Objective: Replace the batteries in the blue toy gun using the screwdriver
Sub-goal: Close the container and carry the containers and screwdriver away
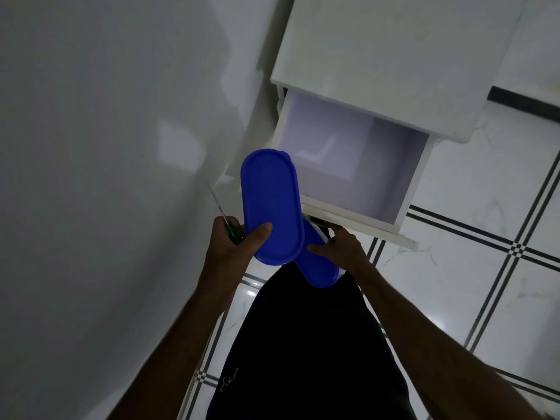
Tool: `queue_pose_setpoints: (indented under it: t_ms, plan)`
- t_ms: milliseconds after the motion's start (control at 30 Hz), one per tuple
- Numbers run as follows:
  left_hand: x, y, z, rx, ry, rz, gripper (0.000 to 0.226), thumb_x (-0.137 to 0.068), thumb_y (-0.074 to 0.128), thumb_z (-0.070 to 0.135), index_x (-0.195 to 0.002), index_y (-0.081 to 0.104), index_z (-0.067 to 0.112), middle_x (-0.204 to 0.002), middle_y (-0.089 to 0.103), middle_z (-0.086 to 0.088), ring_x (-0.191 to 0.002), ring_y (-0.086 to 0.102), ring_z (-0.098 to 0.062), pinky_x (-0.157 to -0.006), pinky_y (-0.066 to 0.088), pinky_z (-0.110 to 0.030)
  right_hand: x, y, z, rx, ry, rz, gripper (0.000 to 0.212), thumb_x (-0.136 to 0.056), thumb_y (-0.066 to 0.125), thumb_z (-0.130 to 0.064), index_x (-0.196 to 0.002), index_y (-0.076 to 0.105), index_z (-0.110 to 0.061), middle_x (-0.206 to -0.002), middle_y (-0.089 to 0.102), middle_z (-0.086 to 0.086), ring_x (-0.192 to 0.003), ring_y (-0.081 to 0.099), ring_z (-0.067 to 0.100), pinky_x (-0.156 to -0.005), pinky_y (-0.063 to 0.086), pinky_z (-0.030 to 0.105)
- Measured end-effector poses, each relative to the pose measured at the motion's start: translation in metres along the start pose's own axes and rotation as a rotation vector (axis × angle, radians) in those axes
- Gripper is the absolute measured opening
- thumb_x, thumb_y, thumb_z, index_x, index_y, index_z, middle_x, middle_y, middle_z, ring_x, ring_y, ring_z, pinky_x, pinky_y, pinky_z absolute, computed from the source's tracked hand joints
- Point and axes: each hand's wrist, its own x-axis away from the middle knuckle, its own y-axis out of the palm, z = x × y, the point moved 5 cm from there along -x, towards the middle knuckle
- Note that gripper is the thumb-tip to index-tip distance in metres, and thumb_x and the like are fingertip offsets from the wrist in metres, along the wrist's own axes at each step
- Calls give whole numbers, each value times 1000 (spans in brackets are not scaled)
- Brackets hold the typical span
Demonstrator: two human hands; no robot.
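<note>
Overhead, white drawer [406, 189] pulled out, only a faint pale shape inside, unclear what. Left hand [233, 247] raised, thumb pressed on top of upper blue oval lid [269, 204], fingers curled under it, also gripping green-handled screwdriver [225, 221], shaft pointing up-left past the knuckles. Right hand [339, 250] holds lower blue oval lid [318, 265], thumb lying on top, fingers under and hidden. Toy gun not visible.

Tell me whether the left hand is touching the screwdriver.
Touching. The head view shows the left hand gripping the screwdriver by its green handle, shaft poking up past the knuckles, while its thumb also presses the upper blue lid.
</note>
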Motion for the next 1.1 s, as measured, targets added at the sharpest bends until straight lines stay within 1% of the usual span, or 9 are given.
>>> queue_pose_setpoints:
  t_ms: [167,267,367,467,600,700,833,1000,1100]
  plan:
    - [1,-4,0,-8,-5,2,56,-58,75,52,-91,46,18,-92,59,-4,-79,64,-14,-59,54,-18,40,-14,-14,4,-69,-111,75,-87,72,-41,-150,34,-25,-139,55,7,-119,58,25,-96,53,43]
    - [-2,-8,4,-19,16,-8,57,-59,74,53,-93,45,18,-96,59,-6,-83,65,-16,-62,55,-22,70,-43,-24,-201,-125,-78,54,-87,73,-35,-135,50,-31,-126,64,3,-106,67,22,-83,61,45]
    - [-8,-3,17,-97,87,-14,54,-70,73,49,-101,43,17,-98,58,0,-82,64,-7,-57,52,-15,98,-83,-32,-322,-185,52,41,-85,72,-41,-122,56,-39,-113,69,-4,-94,71,15,-65,63,33]
    - [-23,13,33,-162,175,-46,44,-83,72,39,-107,42,17,-100,55,9,-78,64,1,-54,49,-10,102,-117,-38,-406,-242,185,35,-84,71,-41,-115,55,-43,-111,69,-7,-93,71,11,-60,60,23]
    - [-54,53,49,-289,233,-118,42,-87,68,41,-108,40,17,-97,55,10,-83,60,-1,-50,47,-10,63,-145,-36,-526,-219,408,35,-94,64,-30,-124,47,-27,-118,65,3,-95,68,14,-63,57,23]
    - [-85,87,46,-321,209,-154,41,-89,68,37,-106,39,15,-99,55,4,-84,60,-9,-51,49,-13,19,-149,-30,-618,-148,471,44,-98,59,-28,-136,41,-17,-119,61,9,-88,66,13,-64,56,24]
    - [-128,122,31,-365,151,-191,45,-89,69,33,-113,40,8,-109,53,-5,-94,59,-18,-67,54,-26,-25,-148,-21,-658,-112,543,43,-102,53,-25,-140,37,-13,-123,57,8,-89,64,15,-63,54,21]
    - [-163,145,10,-330,62,-194,41,-89,70,27,-108,38,10,-102,52,-3,-82,57,-11,-60,48,-18,-48,-147,-8,-575,-111,598,41,-104,46,-19,-143,34,-9,-118,50,-3,-82,58,0,-53,50,8]
    - [-177,150,2,-343,68,-172,40,-87,72,23,-106,38,12,-106,54,-5,-82,57,-9,-58,47,-17,-52,-143,-2,-541,-119,587,44,-105,45,-19,-146,31,-14,-128,52,1,-95,61,8,-71,56,19]
